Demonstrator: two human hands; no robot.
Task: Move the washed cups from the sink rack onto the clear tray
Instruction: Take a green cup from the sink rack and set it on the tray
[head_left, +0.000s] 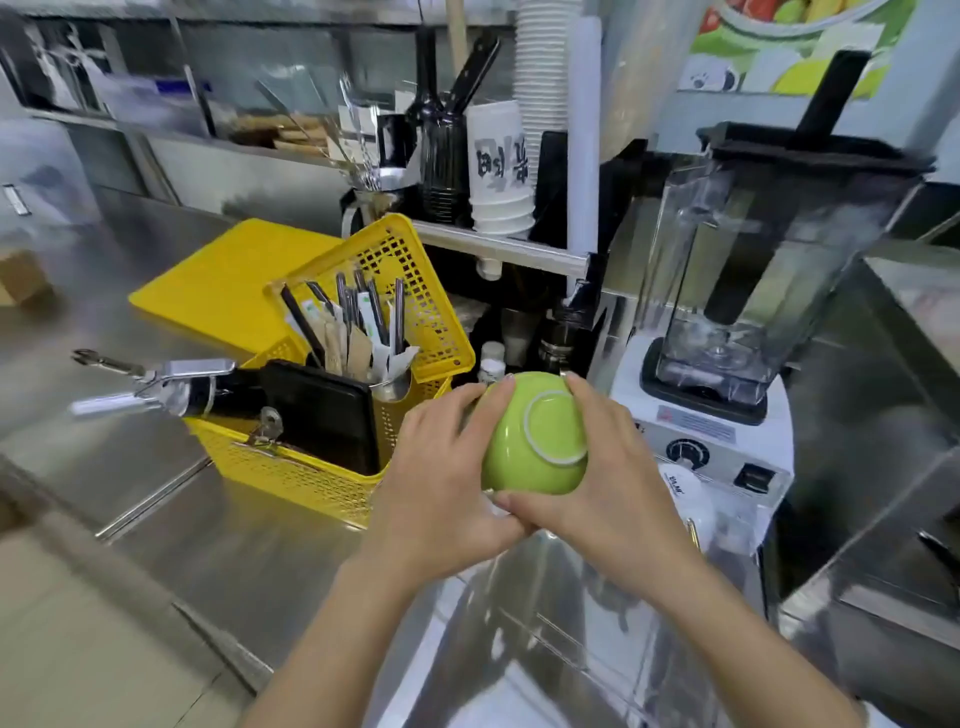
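A green ceramic cup (524, 452) is held upside down in the middle of the head view, its white foot ring facing me. My left hand (441, 478) grips its left side and rim. My right hand (608, 467) wraps its right side, thumb under the lower edge. The cup hangs above the steel sink (545, 623). No clear tray shows, and I cannot make out a sink rack.
A yellow perforated basket (311, 478) with utensils, a black tray and a metal tool stands left of my hands. A yellow board (223, 280) lies behind it. A blender (753, 291) on a white base stands right. Paper cups (501, 171) sit on a shelf behind.
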